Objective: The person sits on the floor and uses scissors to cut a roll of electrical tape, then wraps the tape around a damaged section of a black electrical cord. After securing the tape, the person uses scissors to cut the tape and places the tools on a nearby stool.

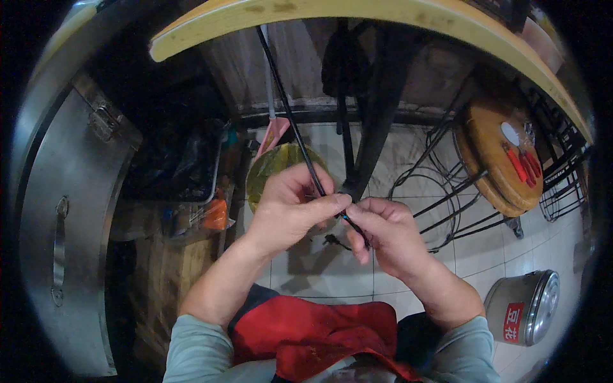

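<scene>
A black cable (288,108) runs down from under the table edge into my hands, in front of my lap. My left hand (290,207) is closed round it, thumb and fingers pinching it near a joint. Close beside it, my right hand (389,233) pinches the cable's short lower end (359,235) between thumb and fingers. A small bit of blue shows on the cable between the two hands. My fingers partly hide the joint. Below it is a dark plug-like piece (332,240); whether it belongs to this cable, I cannot tell.
At the right, red-handled tools (523,163) and a white round item (509,133) lie on a wooden stool (476,153). A lidded metal pot (511,303) stands nearby. Ahead are a yellow table edge (306,11), a bin (255,182) and a pink dustpan (273,135); a metal cabinet (70,210) is left.
</scene>
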Available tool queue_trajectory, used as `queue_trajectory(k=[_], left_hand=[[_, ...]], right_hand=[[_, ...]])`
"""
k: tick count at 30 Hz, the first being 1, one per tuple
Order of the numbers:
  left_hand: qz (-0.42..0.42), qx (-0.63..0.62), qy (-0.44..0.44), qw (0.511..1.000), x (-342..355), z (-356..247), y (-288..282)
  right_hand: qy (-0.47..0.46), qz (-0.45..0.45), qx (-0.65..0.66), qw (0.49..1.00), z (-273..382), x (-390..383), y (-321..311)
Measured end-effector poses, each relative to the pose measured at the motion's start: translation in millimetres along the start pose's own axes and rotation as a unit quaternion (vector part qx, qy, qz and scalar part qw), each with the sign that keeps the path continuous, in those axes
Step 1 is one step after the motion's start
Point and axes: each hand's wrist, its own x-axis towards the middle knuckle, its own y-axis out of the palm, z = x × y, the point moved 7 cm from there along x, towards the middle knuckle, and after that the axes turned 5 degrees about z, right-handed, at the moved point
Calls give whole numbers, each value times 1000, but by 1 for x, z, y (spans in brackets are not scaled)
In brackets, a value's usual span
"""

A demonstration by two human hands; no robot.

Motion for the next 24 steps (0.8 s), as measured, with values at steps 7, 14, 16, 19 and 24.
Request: queue_trajectory(k=[7, 14, 16, 19, 24], left_hand=[[144, -4, 128, 981, 1, -10, -4], [166, 28, 51, 984, -9, 4, 8], [165, 37, 38, 985, -9, 6, 6], [167, 52, 51, 983, -9, 7, 3], [170, 92, 35, 981, -9, 8, 2]], right_hand=[[-84, 10, -42, 996, 14, -4, 5], [-131, 2, -74, 989, 20, -6, -1], [-213, -3, -177, 961, 26, -7, -4], [-314, -1, -351, 882, 50, -13, 2], [-365, 21, -397, 842, 62, -19, 5]])
